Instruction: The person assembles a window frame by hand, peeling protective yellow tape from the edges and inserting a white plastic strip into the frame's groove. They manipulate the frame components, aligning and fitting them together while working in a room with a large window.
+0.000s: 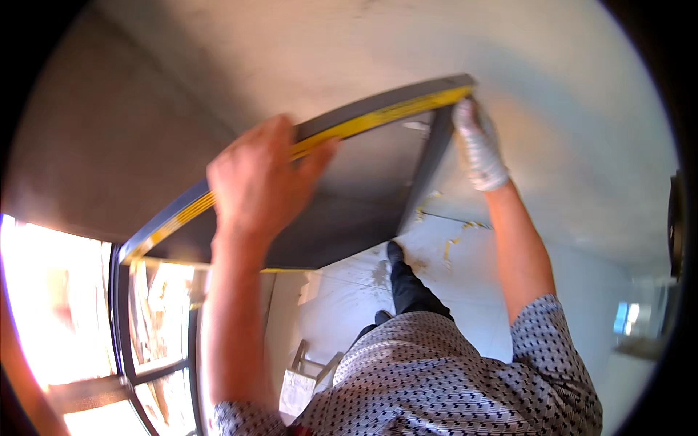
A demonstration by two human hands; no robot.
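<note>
A large dark grey framed panel [342,211] is tilted in front of me, with a yellow strip [392,109] running along its raised edge. My left hand [258,171] is bare and closed over that edge left of its middle, with its thumb along the yellow strip. At the right corner, my right hand [483,149], in a thin whitish glove, grips the side of the frame. Its fingertips are partly hidden behind the frame and blurred. The panel's lower left corner overlaps the bright window in my view.
A dark-framed window [123,320] is at the left. A small pale stool [302,381] stands near my feet. Strips of yellow-and-black tape [452,247] and dark stains [381,272] mark the pale floor. Plain walls rise ahead and to the right, where a dark object [676,225] hangs.
</note>
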